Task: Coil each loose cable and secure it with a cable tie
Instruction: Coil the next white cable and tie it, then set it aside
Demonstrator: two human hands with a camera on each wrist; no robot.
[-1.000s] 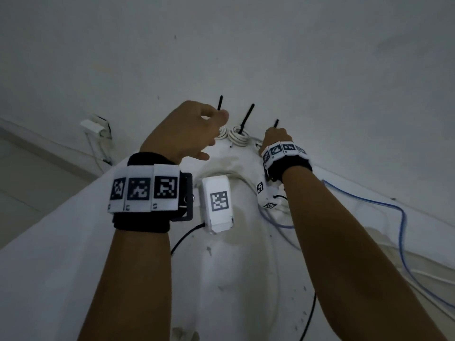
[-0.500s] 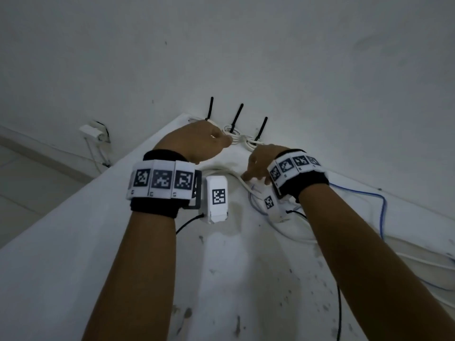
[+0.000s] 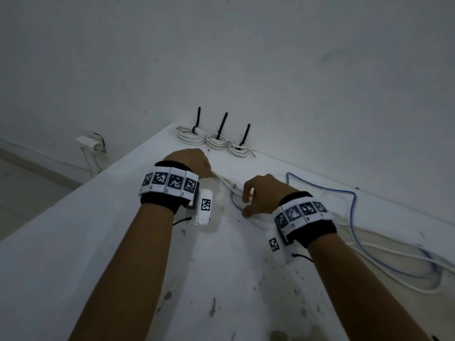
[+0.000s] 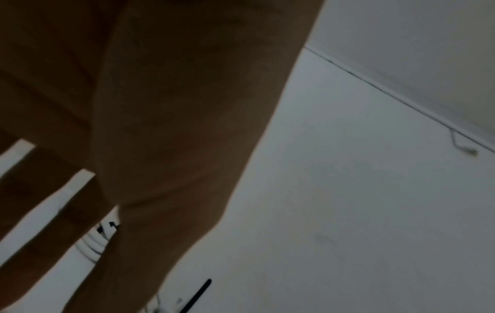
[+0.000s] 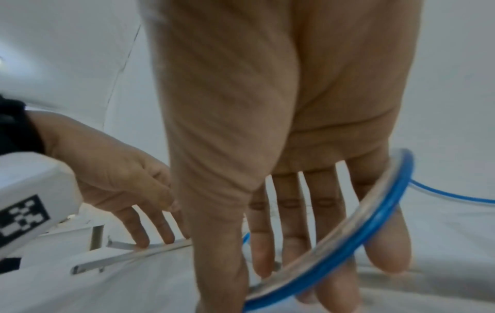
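A: Where do the cables lie?
B: Three coiled white cables [image 3: 213, 140], each tied with a black cable tie [image 3: 221, 126], sit at the table's [image 3: 73, 242] far edge; the loose blue cable [image 3: 352, 207] trails right.

A: And the hands?
B: The left hand [image 3: 190, 162] pinches a white cable end [image 3: 225, 182]. The right hand's [image 5: 281, 127] fingers are extended, with the blue cable looped across them.

Light: dim and even, with a grey cast over the whole room.
Wall [image 3: 270, 57]: plain white, with a few faint marks and smudges.
Bench [image 3: 73, 242]: white, its far edge against the wall, its near surface speckled with dark spots and stains.
Floor [image 3: 22, 193]: pale, seen to the left below the bench edge.
Wall fitting [image 3: 89, 142]: a small white box low on the wall at left, thin wires hanging from it.
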